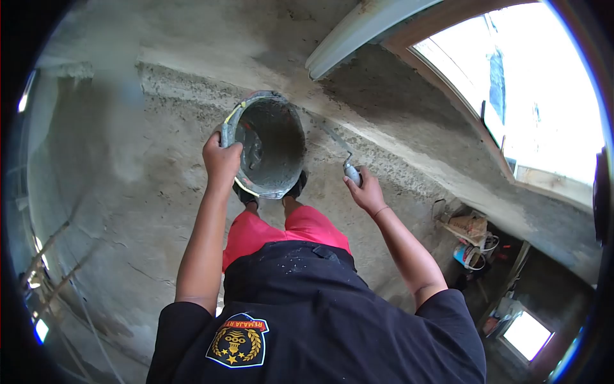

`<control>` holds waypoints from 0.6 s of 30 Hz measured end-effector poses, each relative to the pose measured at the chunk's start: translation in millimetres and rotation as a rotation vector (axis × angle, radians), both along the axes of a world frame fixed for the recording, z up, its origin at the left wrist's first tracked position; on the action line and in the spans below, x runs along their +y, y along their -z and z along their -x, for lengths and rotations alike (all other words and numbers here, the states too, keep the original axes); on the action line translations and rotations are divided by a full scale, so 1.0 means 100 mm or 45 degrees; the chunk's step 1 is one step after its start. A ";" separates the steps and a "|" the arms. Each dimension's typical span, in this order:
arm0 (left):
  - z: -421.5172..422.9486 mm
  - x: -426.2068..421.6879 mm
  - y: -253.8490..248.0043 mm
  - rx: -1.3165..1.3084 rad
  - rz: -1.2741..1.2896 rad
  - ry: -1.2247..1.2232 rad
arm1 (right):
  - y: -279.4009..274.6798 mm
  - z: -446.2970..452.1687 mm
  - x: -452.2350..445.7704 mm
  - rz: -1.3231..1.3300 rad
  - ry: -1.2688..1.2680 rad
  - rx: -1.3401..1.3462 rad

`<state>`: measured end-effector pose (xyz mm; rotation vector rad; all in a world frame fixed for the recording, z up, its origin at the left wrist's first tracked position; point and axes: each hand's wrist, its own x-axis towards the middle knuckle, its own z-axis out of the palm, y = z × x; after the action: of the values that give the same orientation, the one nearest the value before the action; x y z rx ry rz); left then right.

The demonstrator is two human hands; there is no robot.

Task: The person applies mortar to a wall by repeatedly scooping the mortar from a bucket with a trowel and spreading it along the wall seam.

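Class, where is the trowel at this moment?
In the head view, the trowel is right of centre, its handle in the person's right hand, just right of the bucket.

Dim light — glare whites out the window — edges curved, black.

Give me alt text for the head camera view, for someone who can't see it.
The left hand grips a grey-smeared bucket by its rim, while the right hand holds a trowel by its handle. The wearer's black shirt and pink shorts show below.
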<state>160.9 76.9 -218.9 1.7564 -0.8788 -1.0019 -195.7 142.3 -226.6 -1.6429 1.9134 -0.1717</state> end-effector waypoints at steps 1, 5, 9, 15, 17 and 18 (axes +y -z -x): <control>0.00 0.01 0.04 0.015 -0.008 -0.022 | 0.05 0.10 -0.10 0.028 0.017 -0.032; 0.03 0.02 0.17 -0.081 -0.068 -0.027 | 0.29 0.39 -0.67 -0.051 -0.034 0.084; 0.07 0.06 0.20 -0.001 -0.079 -0.092 | 0.47 0.60 -1.17 -0.130 -0.106 0.104; 0.12 0.11 0.38 -0.089 -0.129 -0.150 | 0.79 0.91 -1.64 -0.217 -0.405 0.142; 0.12 0.12 0.37 -0.079 -0.135 -0.171 | 0.98 1.01 -1.75 -0.079 -0.276 -0.004; 0.13 0.12 0.37 -0.066 -0.129 -0.187 | 1.14 1.14 -1.79 0.282 -0.567 -0.116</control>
<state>147.7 88.6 -255.8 1.9108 -0.7301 -0.9222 -309.8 -36.3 -340.8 -2.1246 1.4586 -0.2776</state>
